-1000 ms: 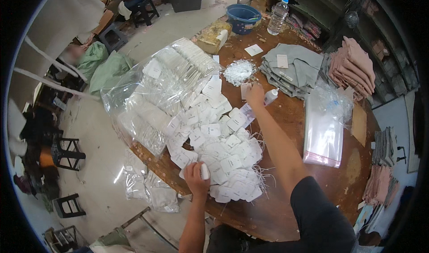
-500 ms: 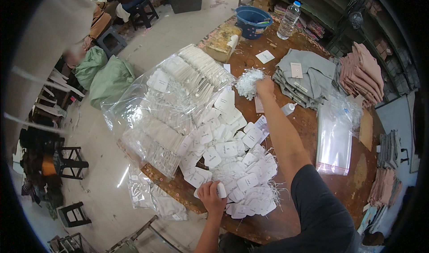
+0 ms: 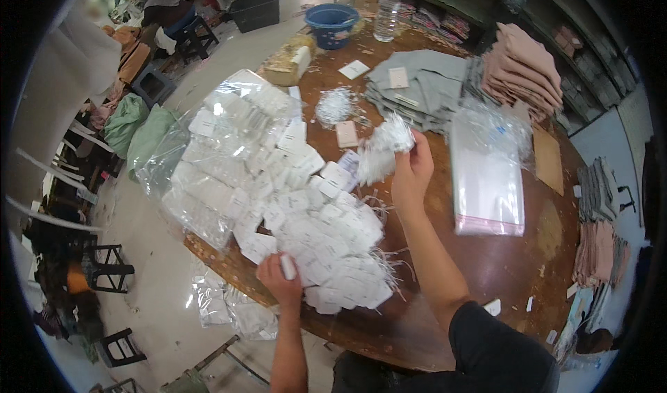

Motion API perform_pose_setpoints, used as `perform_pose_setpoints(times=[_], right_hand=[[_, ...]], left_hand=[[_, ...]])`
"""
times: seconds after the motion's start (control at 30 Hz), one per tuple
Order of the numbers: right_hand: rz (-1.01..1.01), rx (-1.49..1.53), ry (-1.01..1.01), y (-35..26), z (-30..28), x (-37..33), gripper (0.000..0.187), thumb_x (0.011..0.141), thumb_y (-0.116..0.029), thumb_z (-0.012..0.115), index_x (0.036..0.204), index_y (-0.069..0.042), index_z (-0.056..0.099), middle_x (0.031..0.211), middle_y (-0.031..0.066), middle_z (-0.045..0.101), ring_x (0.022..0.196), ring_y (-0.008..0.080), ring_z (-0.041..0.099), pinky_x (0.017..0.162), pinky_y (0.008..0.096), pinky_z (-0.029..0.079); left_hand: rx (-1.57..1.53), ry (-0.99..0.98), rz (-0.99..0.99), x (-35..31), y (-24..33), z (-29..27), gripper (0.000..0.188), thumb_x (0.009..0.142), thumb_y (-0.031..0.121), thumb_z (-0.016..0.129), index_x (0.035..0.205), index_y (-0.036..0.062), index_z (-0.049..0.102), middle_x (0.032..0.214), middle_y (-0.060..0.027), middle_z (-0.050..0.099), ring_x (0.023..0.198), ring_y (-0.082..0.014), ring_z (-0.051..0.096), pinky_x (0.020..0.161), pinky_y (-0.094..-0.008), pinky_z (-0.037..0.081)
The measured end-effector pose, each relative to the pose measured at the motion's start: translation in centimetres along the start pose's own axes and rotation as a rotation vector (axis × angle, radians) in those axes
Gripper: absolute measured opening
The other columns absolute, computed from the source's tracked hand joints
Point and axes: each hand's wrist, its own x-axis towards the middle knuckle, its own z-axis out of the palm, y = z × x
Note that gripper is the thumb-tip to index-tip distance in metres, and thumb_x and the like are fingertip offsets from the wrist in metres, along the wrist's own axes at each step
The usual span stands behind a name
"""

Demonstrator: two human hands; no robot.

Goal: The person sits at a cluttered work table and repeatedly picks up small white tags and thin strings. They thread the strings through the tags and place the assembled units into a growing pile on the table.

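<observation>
My right hand (image 3: pixel 414 164) pinches a whitish clump of thin plastic strands (image 3: pixel 382 146), blurred by motion, above the table. A smaller pile of similar whitish strands (image 3: pixel 335 107) lies just beyond it. At the near left edge of the tabletop, my left hand (image 3: pixel 280 280) is closed round a small stack of white tags (image 3: pixel 287 266). Between my hands spreads a heap of white rounded tags (image 3: pixel 333 233) with strings trailing at its right side. Past the heap, a clear plastic bag (image 3: pixel 229 125) holds rows of packed tags.
Folded grey garments (image 3: pixel 424 80) and pink garments (image 3: pixel 521 66) lie at the back right. Clear plastic sleeves (image 3: pixel 486 177) rest to the right of my right hand. A blue bucket (image 3: pixel 332 28) and a water bottle (image 3: pixel 387 14) stand at the far end of the wooden table (image 3: pixel 445 323).
My right hand has lifted a clump of strands off the pile and drawn it nearer. The view has shifted, and my left hand still grips the tags.
</observation>
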Motion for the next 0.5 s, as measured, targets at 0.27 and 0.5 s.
perform_pose_setpoints(times=[0.27, 0.5], right_hand=[[0.315, -0.094, -0.177, -8.2, -22.6, -11.5, 0.035, 0.085, 0.007, 0.048, 0.118, 0.002, 0.058, 0.098, 0.0055, 0.062, 0.084, 0.0135, 0.060, 0.074, 0.0272, 0.048], [0.119, -0.435, -0.331, -9.1, -29.1, -14.2, 0.033, 0.078, 0.005, 0.053, 0.110, 0.002, 0.061, 0.089, 0.0148, 0.060, 0.083, 0.0288, 0.061, 0.077, 0.0339, 0.047]], left_hand=[[-0.058, 0.104, 0.208, -6.4, 12.3, -1.5, 0.023, 0.077, 0.009, 0.070, 0.099, 0.0055, 0.063, 0.100, -0.0130, 0.063, 0.098, -0.0330, 0.058, 0.090, -0.0453, 0.040], [-0.360, -0.251, 0.285, -12.6, 22.2, 0.7, 0.038, 0.071, 0.009, 0.071, 0.108, 0.0087, 0.060, 0.102, -0.0090, 0.065, 0.097, -0.0294, 0.059, 0.086, -0.0427, 0.039]])
